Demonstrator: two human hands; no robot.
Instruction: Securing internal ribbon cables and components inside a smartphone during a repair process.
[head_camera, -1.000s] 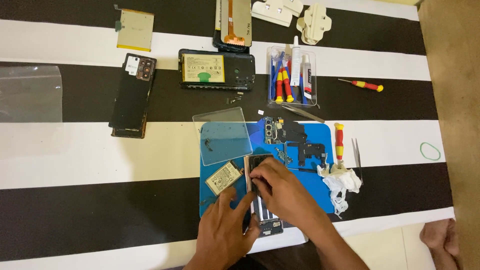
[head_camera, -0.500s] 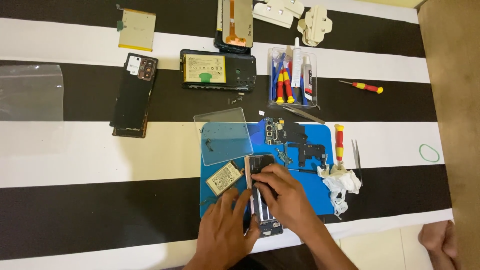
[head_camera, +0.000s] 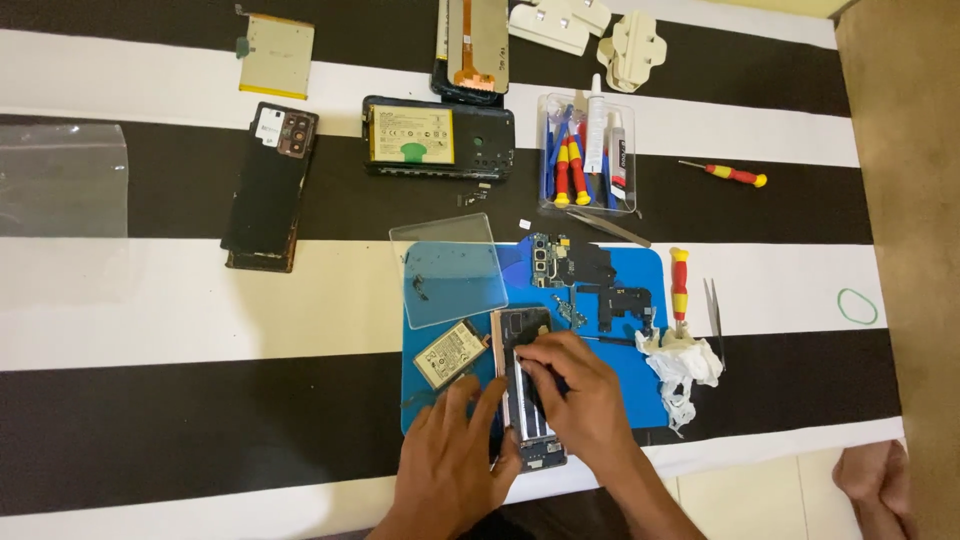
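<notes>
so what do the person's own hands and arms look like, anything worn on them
Both are bare: the left hand and the right hand show no gloves, rings, watch or bands. The forearms are uncovered down to the picture's lower edge, with no sleeve in view. Nails look short.

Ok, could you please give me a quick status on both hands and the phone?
Left hand steadying the opened phone on the blue mat. Right hand fingertips pressing on its inside. Loose battery just left, not touching.

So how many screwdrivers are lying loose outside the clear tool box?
2. One small screwdriver lies on the black stripe right of the clear tool box; another screwdriver rests on the blue mat's right edge. More may be hidden.
</notes>
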